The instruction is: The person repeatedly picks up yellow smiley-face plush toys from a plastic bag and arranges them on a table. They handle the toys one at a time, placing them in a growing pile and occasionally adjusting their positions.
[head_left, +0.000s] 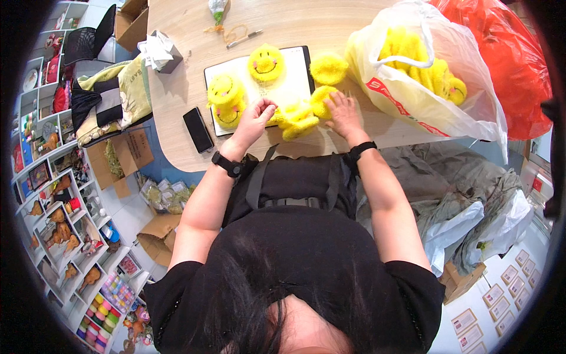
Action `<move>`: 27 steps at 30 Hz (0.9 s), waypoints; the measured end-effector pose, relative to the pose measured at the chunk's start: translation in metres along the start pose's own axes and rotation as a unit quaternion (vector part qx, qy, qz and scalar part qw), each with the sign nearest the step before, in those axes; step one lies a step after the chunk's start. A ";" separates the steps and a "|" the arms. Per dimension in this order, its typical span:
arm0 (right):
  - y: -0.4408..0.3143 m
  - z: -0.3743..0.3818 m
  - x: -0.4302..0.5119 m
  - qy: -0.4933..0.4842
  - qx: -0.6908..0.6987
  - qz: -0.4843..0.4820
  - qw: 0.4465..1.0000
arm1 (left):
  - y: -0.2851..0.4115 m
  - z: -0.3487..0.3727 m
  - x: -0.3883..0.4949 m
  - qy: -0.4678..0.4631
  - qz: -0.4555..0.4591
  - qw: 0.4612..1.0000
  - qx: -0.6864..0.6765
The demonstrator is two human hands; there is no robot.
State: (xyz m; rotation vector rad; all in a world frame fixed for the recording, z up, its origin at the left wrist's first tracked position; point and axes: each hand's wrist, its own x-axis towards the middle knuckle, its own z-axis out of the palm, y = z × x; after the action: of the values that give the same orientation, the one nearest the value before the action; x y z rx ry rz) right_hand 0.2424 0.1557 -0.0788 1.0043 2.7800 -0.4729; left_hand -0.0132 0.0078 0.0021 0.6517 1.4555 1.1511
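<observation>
Several fuzzy yellow smiley faces lie on and around an open notebook (pixel 294 57) on the wooden table. One smiley face (pixel 265 63) is at the notebook's top, and two overlap at its left. My left hand (pixel 258 116) has thumb and fingertips together beside a yellow fuzzy piece (pixel 297 119); whether it pinches something thin, I cannot tell. My right hand (pixel 344 110) touches the edge of a round yellow piece (pixel 323 101) with spread fingers. Another round piece (pixel 329 69) lies above it.
A white plastic bag (pixel 451 106) of yellow fuzzy pieces stands at the right, with a red bag (pixel 508 66) behind it. At the left are a phone (pixel 198 130) and a tissue box (pixel 170 62). A pen (pixel 244 39) and a corded ornament (pixel 218 13) lie beyond the notebook.
</observation>
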 end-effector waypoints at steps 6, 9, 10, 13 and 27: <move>-0.007 0.024 0.012 0.047 0.024 0.045 0.998 | -0.002 -0.003 0.001 -0.021 -0.008 1.000 0.008; -0.003 0.009 0.015 0.099 0.134 0.064 0.984 | 0.000 -0.005 0.003 -0.051 -0.010 0.998 0.037; -0.003 -0.002 0.014 0.095 0.186 0.099 0.973 | 0.001 -0.006 0.004 -0.059 -0.016 0.997 0.055; -0.016 -0.038 0.009 0.103 0.482 0.160 0.855 | 0.011 0.002 0.005 -0.067 -0.060 0.993 0.073; -0.093 -0.088 0.024 -0.001 0.721 0.093 0.687 | 0.025 0.024 0.013 -0.040 -0.028 0.999 0.001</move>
State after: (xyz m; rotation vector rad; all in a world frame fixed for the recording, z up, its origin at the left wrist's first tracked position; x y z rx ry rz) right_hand 0.1617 0.1321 0.0205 1.3084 1.7436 -2.7299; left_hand 0.0017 0.0354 0.0217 0.6466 1.4000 1.0684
